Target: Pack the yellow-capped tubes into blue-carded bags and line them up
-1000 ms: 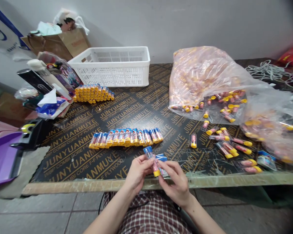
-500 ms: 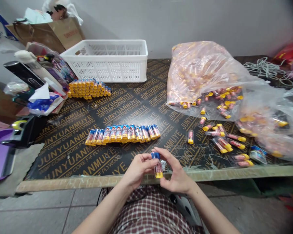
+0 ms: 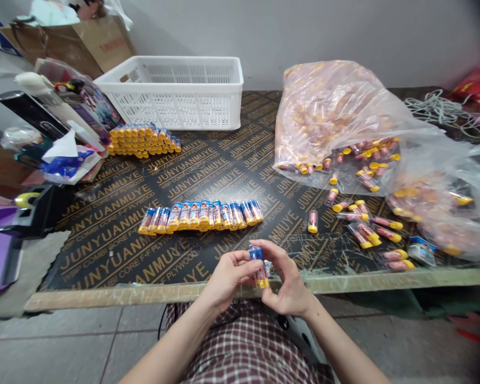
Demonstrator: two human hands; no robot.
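Note:
Above the table's front edge, a small clear tube [image 3: 260,271] with a blue upper part and a yellow base is held between both hands. My left hand [image 3: 228,280] pinches it from the left with thumb and fingers. On the other side, my right hand [image 3: 290,285] grips it too, a finger at the top and the thumb near the yellow base. Beyond the hands lies a row of blue-labelled tubes [image 3: 202,215] with yellow ends. One tube without the blue label [image 3: 312,221] stands apart to the right, near several loose pink-filled tubes [image 3: 364,232].
A white plastic basket [image 3: 180,104] stands at the back, with a stack of tubes [image 3: 144,141] before it. A large clear bag [image 3: 324,112] of tubes spills open at right. Bottles [image 3: 48,101], a tape dispenser [image 3: 36,208] and a purple dustpan-like piece [image 3: 0,256] crowd the left.
The view has tilted slightly, so the table things sit a little higher. Both hands keep their hold on the tube, which has hardly moved.

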